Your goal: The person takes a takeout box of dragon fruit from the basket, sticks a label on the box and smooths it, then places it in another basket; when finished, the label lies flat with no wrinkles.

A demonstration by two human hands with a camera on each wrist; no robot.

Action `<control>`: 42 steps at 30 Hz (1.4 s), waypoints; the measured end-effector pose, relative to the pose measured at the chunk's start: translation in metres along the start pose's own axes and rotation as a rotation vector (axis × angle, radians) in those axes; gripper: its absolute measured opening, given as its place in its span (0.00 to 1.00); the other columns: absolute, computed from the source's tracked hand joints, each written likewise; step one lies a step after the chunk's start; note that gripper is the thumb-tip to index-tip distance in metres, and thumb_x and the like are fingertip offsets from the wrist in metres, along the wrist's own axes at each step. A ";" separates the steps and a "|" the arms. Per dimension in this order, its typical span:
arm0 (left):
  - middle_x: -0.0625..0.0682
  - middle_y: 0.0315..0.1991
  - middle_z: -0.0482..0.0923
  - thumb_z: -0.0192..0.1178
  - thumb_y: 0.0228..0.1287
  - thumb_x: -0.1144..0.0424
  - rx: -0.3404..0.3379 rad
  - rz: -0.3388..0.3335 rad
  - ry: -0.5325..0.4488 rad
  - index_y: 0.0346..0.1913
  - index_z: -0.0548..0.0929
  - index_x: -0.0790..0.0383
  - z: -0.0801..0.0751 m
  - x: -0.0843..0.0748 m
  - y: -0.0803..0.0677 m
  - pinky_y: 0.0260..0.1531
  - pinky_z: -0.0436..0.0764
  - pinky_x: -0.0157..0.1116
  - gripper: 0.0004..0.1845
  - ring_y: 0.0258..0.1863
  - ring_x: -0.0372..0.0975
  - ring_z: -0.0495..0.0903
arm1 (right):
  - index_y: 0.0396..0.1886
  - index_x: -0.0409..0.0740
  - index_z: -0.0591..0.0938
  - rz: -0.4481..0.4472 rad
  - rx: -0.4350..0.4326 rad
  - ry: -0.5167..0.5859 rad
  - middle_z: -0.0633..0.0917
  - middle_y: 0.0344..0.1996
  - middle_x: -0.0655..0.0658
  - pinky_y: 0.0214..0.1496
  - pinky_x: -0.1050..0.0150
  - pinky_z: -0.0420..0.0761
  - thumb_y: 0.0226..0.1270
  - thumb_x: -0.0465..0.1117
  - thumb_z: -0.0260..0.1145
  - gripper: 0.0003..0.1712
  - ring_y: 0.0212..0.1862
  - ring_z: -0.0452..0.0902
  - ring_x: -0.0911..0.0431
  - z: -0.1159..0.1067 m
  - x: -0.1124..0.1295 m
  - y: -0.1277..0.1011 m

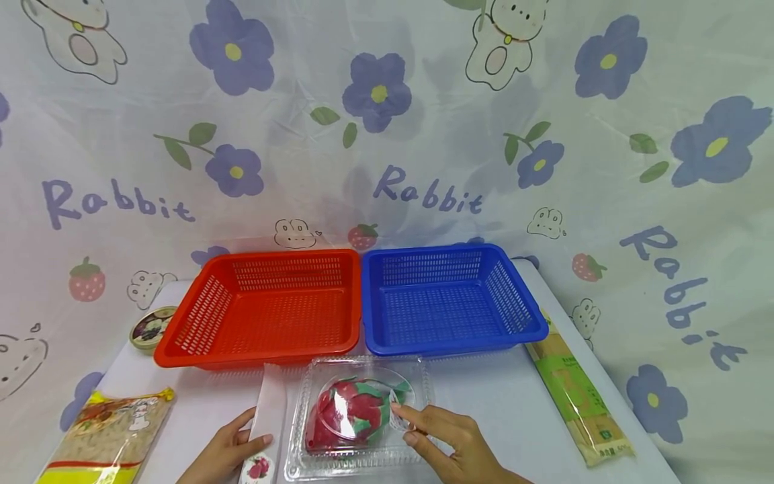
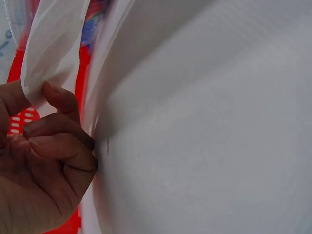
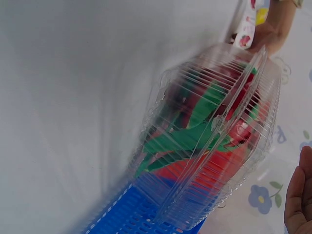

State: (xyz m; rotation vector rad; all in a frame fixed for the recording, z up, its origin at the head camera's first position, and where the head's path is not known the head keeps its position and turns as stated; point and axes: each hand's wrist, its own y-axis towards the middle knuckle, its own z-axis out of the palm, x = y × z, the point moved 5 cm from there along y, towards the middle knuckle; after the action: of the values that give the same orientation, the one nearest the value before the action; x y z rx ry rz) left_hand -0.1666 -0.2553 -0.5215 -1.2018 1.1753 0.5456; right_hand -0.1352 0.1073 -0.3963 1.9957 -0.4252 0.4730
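Observation:
My left hand point(image 1: 226, 449) pinches a long white paper strip point(image 1: 269, 410) between thumb and fingers; the strip carries a printed dragon fruit picture near its lower end. In the left wrist view, the strip point(image 2: 56, 44) curves up from the fingertips, with the other fingers curled below. Right of it on the table is a closed clear plastic box point(image 1: 302, 430) with a red and green dragon fruit point(image 1: 347, 410) inside. My right hand point(image 1: 459, 440) is over the box's right side, index finger and thumb extended at the lid. In the right wrist view, only part of this hand point(image 3: 298, 200) shows.
Behind the box stand a red basket point(image 1: 290, 316) and a blue basket point(image 1: 435, 309), side by side. At left lie a yellow-ended food packet point(image 1: 111, 430) and a round tin point(image 1: 150, 329). A long green-labelled packet point(image 1: 574, 390) lies at right. A printed cloth point(image 1: 338, 168) hangs behind.

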 end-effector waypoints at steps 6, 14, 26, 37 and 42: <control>0.62 0.45 0.85 0.58 0.73 0.59 -0.059 -0.025 0.064 0.70 0.41 0.85 -0.003 0.003 0.003 0.41 0.86 0.43 0.44 0.39 0.47 0.87 | 0.65 0.37 0.77 0.019 0.001 0.000 0.82 0.27 0.48 0.37 0.79 0.77 0.59 0.23 0.67 0.32 0.29 0.76 0.62 0.001 -0.001 -0.002; 0.57 0.35 0.83 0.63 0.68 0.60 -0.179 0.005 0.190 0.69 0.50 0.85 -0.005 0.004 0.004 0.34 0.82 0.32 0.43 0.31 0.36 0.81 | 0.66 0.37 0.76 0.034 0.013 -0.004 0.83 0.28 0.49 0.38 0.78 0.78 0.59 0.24 0.66 0.32 0.30 0.77 0.62 0.002 -0.003 -0.004; 0.58 0.41 0.74 0.69 0.61 0.51 -0.590 0.009 0.633 0.66 0.69 0.73 -0.013 -0.022 -0.005 0.29 0.68 0.33 0.38 0.30 0.38 0.67 | 0.65 0.36 0.77 0.066 0.010 -0.003 0.84 0.29 0.49 0.38 0.78 0.79 0.60 0.24 0.66 0.31 0.31 0.77 0.63 0.002 -0.007 -0.004; 0.47 0.37 0.71 0.71 0.57 0.66 -0.728 0.494 0.533 0.56 0.83 0.57 0.047 -0.094 -0.030 0.18 0.63 0.29 0.21 0.22 0.31 0.60 | 0.63 0.34 0.78 -0.011 0.005 -0.012 0.84 0.28 0.48 0.37 0.79 0.79 0.63 0.25 0.65 0.27 0.29 0.76 0.62 0.005 -0.011 -0.001; 0.42 0.36 0.70 0.74 0.53 0.66 -0.571 0.716 0.558 0.53 0.86 0.50 0.084 -0.120 -0.034 0.17 0.63 0.26 0.22 0.23 0.29 0.61 | 0.63 0.34 0.78 -0.015 0.026 -0.015 0.83 0.28 0.50 0.37 0.80 0.78 0.65 0.27 0.64 0.26 0.29 0.75 0.64 0.008 -0.012 0.001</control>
State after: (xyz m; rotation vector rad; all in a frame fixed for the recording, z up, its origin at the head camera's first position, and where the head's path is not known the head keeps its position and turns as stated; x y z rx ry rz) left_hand -0.1471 -0.1612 -0.4056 -1.4458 2.0437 1.1886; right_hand -0.1449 0.1005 -0.4054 2.0275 -0.4152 0.4565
